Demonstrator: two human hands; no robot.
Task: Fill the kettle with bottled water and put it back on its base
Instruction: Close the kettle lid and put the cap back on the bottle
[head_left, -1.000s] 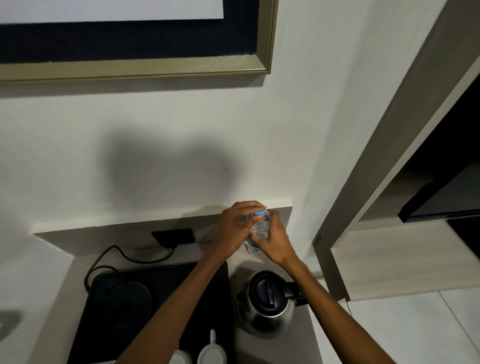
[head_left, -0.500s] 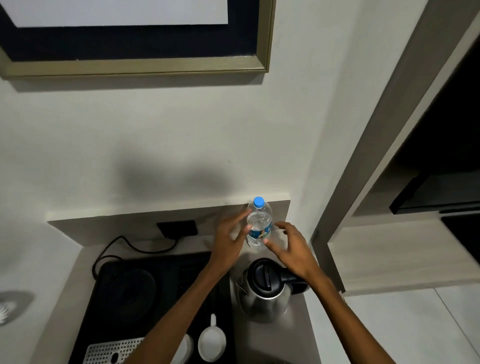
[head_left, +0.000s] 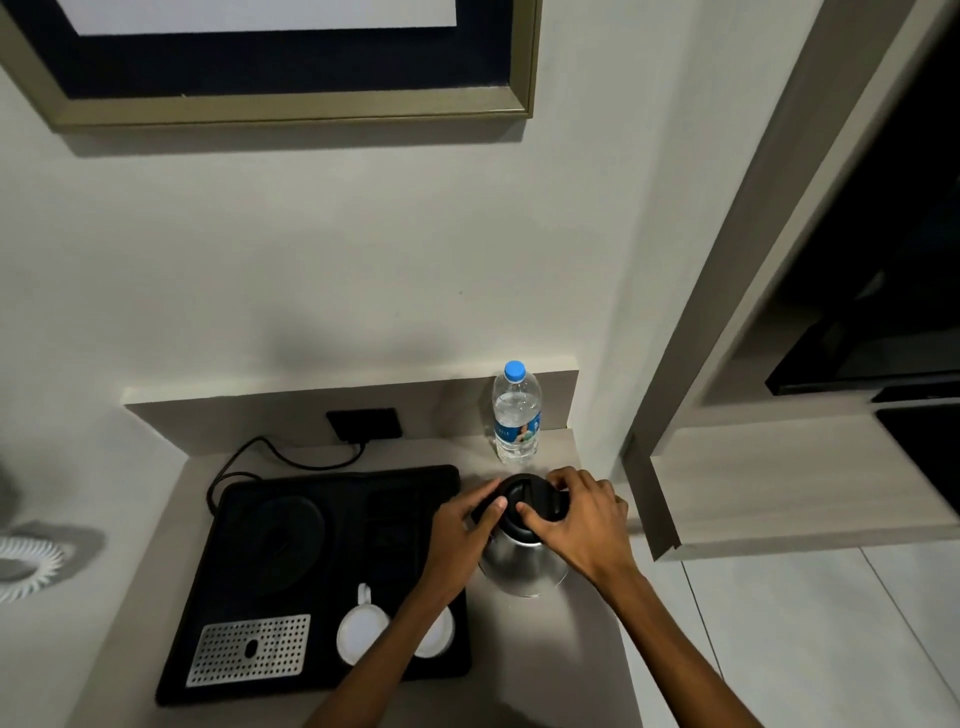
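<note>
Steel kettle (head_left: 522, 564) off its round base (head_left: 283, 540), just right of the black tray (head_left: 332, 680). Left hand (head_left: 460, 535) and right hand (head_left: 584, 525) wrapped around its lid (head_left: 524, 501), likely to open it. Capped water bottle (head_left: 515, 413) waiting just behind the kettle.

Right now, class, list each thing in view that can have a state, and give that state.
Water bottle: upright, blue cap on, partly full.
Kettle: off its base, black lid shut.
Kettle base: bare, cord attached.
Left hand: on the lid.
Right hand: on the lid.
</note>
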